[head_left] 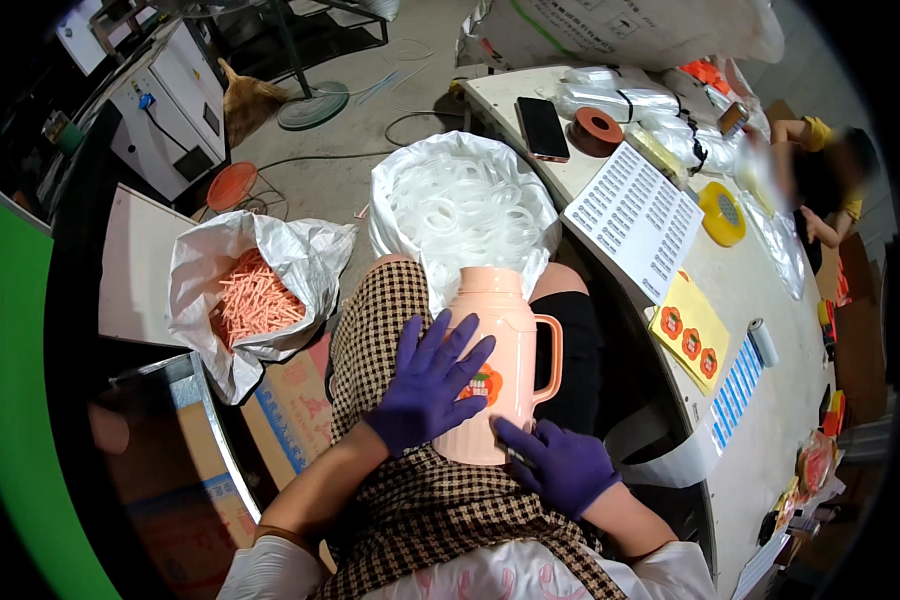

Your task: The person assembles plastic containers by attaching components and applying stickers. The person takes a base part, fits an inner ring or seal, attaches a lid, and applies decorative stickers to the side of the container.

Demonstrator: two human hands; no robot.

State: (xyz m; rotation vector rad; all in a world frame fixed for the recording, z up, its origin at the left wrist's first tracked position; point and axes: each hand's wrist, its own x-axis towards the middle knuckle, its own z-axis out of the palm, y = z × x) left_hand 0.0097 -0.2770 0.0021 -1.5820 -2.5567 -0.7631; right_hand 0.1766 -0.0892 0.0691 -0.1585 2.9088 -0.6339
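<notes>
A peach-pink vacuum jug (492,310) with a looped side handle lies across my lap, its neck pointing away from me. My left hand (425,390), in a purple glove, rests on its body with fingers spread, partly covering an orange flower sticker (487,383). My right hand (568,468), also gloved in purple, is closed at the jug's near end. A thin dark tool (518,457) shows between its fingers, too small to name. The index finger touches the jug's side.
Ahead stands a white sack of clear plastic rings (460,215); to the left, a sack of pink plastic pieces (255,300). On the right-hand table (760,330) lie a phone (542,128), brown tape roll (595,131), label sheet (635,215) and yellow flower-sticker sheet (690,333). Another person (820,170) sits beyond.
</notes>
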